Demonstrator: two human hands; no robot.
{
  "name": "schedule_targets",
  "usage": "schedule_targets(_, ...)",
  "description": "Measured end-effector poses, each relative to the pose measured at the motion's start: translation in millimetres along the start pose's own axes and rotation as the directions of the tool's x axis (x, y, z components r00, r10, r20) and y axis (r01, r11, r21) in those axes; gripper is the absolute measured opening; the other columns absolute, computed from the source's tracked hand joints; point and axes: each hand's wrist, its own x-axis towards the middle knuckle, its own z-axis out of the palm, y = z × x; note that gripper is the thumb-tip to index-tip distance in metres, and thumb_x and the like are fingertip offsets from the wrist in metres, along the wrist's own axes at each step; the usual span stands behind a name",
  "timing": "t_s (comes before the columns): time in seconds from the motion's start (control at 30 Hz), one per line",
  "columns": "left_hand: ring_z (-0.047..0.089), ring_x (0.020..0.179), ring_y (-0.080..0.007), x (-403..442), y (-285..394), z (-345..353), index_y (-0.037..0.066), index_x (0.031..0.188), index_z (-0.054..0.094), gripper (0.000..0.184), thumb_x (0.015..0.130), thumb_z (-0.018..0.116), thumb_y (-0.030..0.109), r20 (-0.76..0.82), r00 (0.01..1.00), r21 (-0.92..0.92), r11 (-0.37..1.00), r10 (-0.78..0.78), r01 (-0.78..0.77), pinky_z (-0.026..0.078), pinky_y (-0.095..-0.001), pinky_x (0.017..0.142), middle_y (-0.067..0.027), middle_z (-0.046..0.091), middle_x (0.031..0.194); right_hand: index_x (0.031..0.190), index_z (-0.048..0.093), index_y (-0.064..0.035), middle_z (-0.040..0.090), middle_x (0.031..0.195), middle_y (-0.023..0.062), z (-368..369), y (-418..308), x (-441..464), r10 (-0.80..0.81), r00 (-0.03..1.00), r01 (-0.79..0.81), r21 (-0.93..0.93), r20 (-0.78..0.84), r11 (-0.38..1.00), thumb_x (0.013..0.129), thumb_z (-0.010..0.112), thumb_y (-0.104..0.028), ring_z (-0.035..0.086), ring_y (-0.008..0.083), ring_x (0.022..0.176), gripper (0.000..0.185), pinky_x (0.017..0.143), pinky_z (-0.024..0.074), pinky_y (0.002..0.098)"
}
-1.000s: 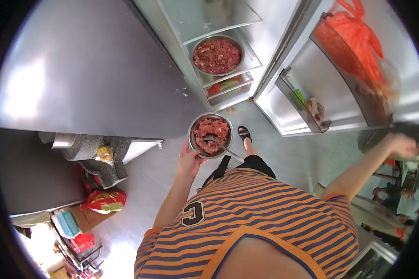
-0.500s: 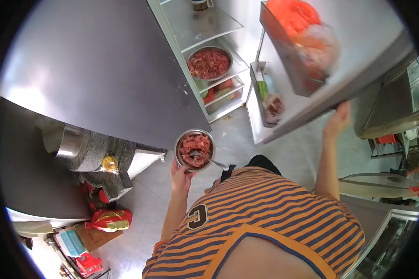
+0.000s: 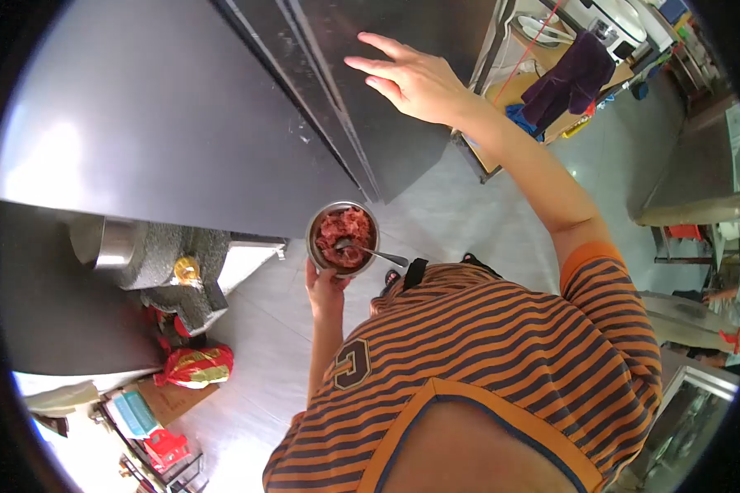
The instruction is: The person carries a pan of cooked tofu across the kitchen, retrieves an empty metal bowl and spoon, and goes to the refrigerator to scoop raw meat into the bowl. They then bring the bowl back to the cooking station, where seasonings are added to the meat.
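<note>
My left hand [image 3: 327,287] grips a round metal bowl [image 3: 312,244] from its near side. Raw minced meat [image 3: 345,223] fills the bowl, and a metal spoon [image 3: 382,255] rests in it with the handle pointing right. My right hand [image 3: 415,82] lies against or just over the dark fridge door [image 3: 423,156], fingers spread and holding nothing; whether it touches the surface I cannot tell. The door is closed, or nearly so, beside the other dark door panel [image 3: 164,107], and the fridge shelves are hidden.
A rack [image 3: 489,168] with a dark purple cloth [image 3: 569,78] stands at the upper right. At left are a grey stone block [image 3: 168,251], a metal pot [image 3: 115,245] and a red and gold bag [image 3: 197,366]. Another person's hand [image 3: 723,294] shows at far right.
The fridge door has swung from wide open to closed or nearly closed. My right hand moved from its outer edge at right up to its front. The bowl stays in my left hand.
</note>
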Motion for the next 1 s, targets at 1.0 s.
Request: schedule_targets(1.0, 0.06, 0.074, -0.016, 97, -368, 557, 0.012, 0.122, 0.04, 0.056, 0.068, 0.042, -0.006, 0.542, 0.487, 0.713, 0.681, -0.685, 0.165, 0.052, -0.025, 0.049, -0.0073, 0.053, 0.107, 0.106, 0.057, -0.0079, 0.062, 0.09, 0.0142, -301, 279, -553, 0.97, -0.191, -0.971, -0.114, -0.153, -0.209, 0.079, 0.054, -0.027, 0.058, 0.031, 0.085, 0.033, 0.074, 0.0459, 0.0391)
